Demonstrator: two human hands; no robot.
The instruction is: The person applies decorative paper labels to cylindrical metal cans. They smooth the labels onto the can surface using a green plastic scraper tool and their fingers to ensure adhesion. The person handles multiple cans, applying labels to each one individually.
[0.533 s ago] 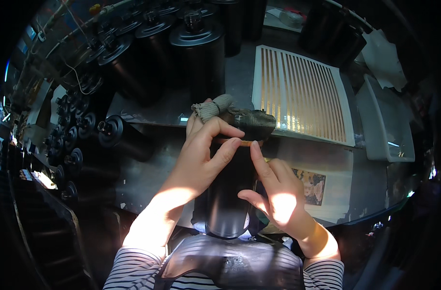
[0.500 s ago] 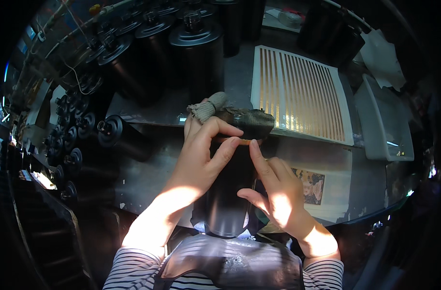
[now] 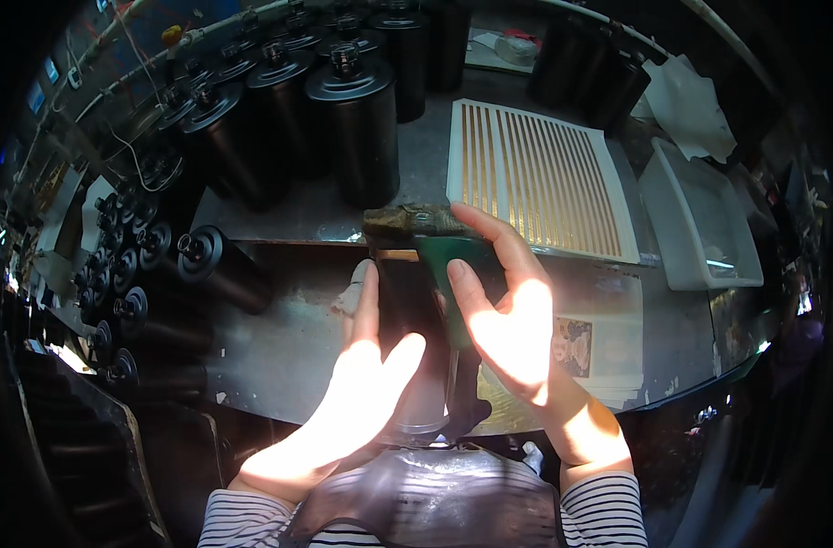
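A black cylindrical bottle (image 3: 407, 310) lies lengthwise in front of me, between my hands. Across its far end runs a short gold strip (image 3: 398, 256), close to a dark, worn padded bar (image 3: 407, 221). My left hand (image 3: 357, 393) is open along the bottle's left side, fingers stretched forward and thumb apart. A grey cloth cover (image 3: 351, 290) shows around its outer fingers. My right hand (image 3: 517, 320) is open at the right, its index finger reaching the bar's right end. Beside its thumb is a green patch (image 3: 444, 265); whether sheet or reflection, I cannot tell.
Several black bottles (image 3: 353, 128) stand at the back left; more lie stacked (image 3: 220, 265) at the left. A white sheet of gold strips (image 3: 535, 173) lies beyond my right hand. A white plastic bin (image 3: 663, 219) stands farther right. A pictured sheet (image 3: 608, 347) lies on the lower surface.
My fingers have left the gold strip and spread apart. The left hand has drawn back toward me along the bottle; the right hand's index finger has moved up to the bar. The view has shifted.
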